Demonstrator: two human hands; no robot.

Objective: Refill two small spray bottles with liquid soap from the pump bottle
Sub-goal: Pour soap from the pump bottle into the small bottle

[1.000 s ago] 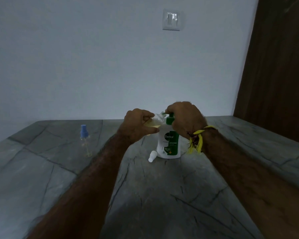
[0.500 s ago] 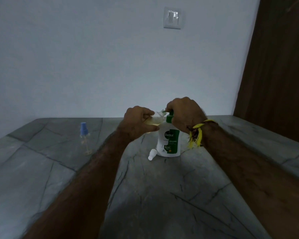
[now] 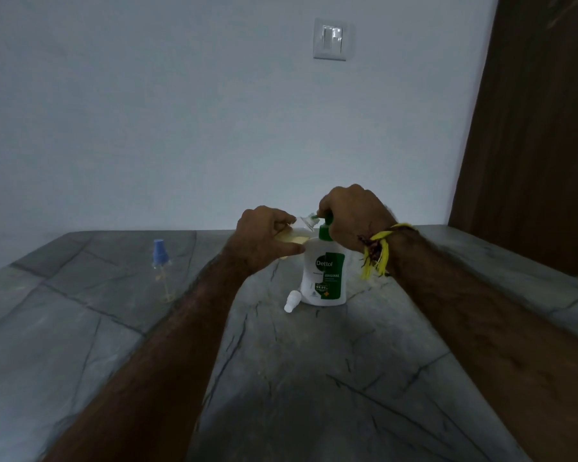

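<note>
Left grip (image 3: 264,236) curled round small spray bottle (image 3: 296,235), right grip (image 3: 351,213) clasping pump bottle (image 3: 324,271) head, nozzle at its mouth

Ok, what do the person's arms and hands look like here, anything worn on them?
Both forearms are bare and hairy, with no sleeves in view. The right hand has a yellow thread wristband with loose tassel ends and a dark red bit at the knot. The left hand shows no band, ring or glove.

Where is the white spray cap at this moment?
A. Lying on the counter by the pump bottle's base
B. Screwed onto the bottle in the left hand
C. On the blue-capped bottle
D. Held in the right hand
A: the white spray cap lies on the counter just left of the pump bottle base, touched by neither hand.
</note>
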